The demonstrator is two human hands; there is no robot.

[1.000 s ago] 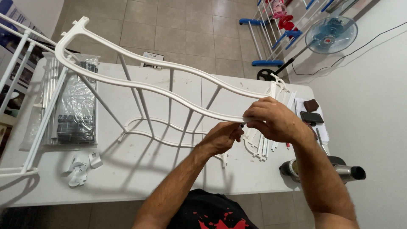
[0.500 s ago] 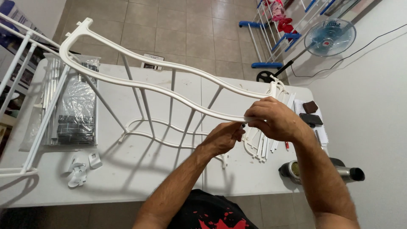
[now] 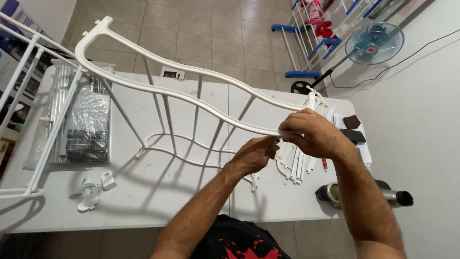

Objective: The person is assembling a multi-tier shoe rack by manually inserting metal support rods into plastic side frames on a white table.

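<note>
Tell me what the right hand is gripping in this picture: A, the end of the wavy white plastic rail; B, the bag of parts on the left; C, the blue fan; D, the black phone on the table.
A: the right hand is closed around the near end of the wavy white plastic rail, held up above the table, with the left hand just beneath it.

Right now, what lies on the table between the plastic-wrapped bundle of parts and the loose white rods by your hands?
In the head view, between the plastic-wrapped bundle and the loose white rods stands the white curved frame, its thin bars running down to a lower wavy rail on the table.
</note>
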